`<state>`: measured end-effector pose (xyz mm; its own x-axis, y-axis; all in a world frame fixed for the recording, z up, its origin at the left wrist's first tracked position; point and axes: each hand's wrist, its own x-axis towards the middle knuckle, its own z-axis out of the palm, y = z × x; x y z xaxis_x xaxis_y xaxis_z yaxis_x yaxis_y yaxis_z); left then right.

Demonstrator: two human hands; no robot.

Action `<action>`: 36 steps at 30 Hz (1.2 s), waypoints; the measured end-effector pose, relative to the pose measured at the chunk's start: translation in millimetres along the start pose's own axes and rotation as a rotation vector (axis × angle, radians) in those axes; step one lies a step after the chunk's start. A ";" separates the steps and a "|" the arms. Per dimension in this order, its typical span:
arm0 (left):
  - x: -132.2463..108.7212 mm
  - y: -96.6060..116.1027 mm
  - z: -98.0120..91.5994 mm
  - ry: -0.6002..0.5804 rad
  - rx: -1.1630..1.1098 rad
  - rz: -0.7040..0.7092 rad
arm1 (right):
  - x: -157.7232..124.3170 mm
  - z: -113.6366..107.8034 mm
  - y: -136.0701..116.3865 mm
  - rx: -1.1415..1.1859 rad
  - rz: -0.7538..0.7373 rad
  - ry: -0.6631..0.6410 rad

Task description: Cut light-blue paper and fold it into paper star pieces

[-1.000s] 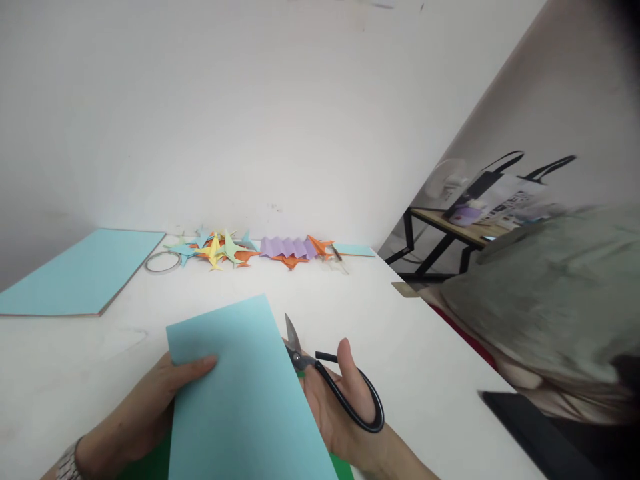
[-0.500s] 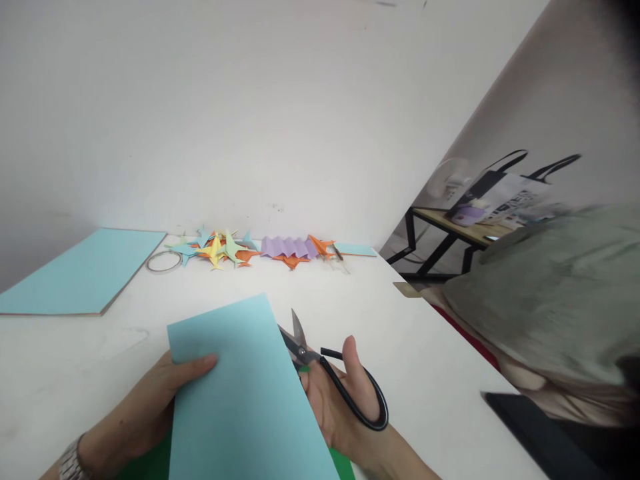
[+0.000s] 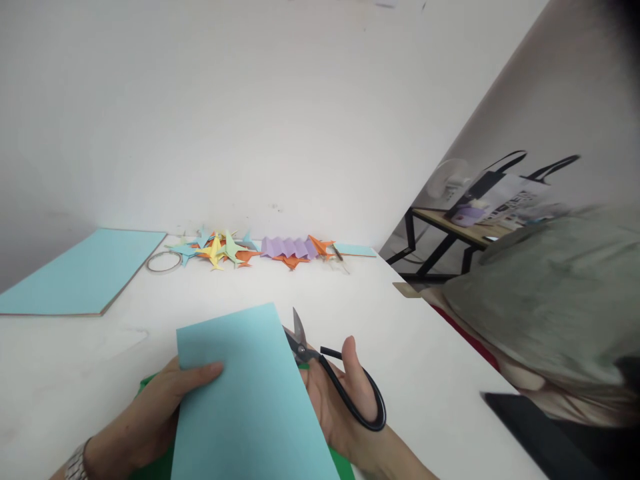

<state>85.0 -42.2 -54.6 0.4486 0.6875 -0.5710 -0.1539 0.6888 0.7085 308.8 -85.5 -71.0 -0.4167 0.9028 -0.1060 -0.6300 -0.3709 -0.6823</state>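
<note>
My left hand point(image 3: 165, 400) pinches the left edge of a light blue sheet of paper point(image 3: 245, 387), its thumb lying on the front face. A metal watch band circles that wrist. My right hand point(image 3: 340, 400) holds black-handled scissors point(image 3: 305, 352) at the sheet's right edge, the thumb through the handle loop. Their blades stand apart, and one is partly hidden behind the paper. The right fingers are mostly behind the sheet too. Something green point(image 3: 343, 463) shows below and behind the paper, close to both hands.
A stack of light blue paper point(image 3: 85, 273) lies at the left, beside a roll of tape point(image 3: 164, 262). Folded paper figures point(image 3: 220, 250) and a pleated purple paper point(image 3: 287, 247) sit along the wall. At the right are another person's sleeve point(image 3: 555, 293) and a bag point(image 3: 510, 193) on a table.
The blue sheet and my left hand have shifted slightly right and down. More of the green thing shows beside my left hand. The scissors stay almost in place, blades still apart.
</note>
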 end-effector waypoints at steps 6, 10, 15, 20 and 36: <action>-2.7 -3.4 8.4 0.060 -0.023 -0.028 | -2.8 -2.5 2.9 0.065 0.007 -0.022; -2.0 -8.3 10.4 0.045 -0.035 -0.046 | -3.2 -4.8 3.4 0.072 0.000 -0.012; -1.7 -4.5 6.6 0.025 -0.044 -0.036 | -3.9 -5.9 0.0 0.093 0.025 -0.052; -6.8 3.6 -1.0 0.062 -0.143 -0.068 | -1.8 -9.7 0.9 0.142 0.066 -0.146; -6.7 2.1 -2.4 -0.026 0.026 -0.069 | -5.1 -7.0 -5.0 0.052 0.069 -0.171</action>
<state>79.5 -44.8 -50.3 0.4802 0.6318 -0.6084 -0.0990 0.7282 0.6781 318.7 -86.8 -72.1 -0.5621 0.8267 -0.0236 -0.6277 -0.4451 -0.6386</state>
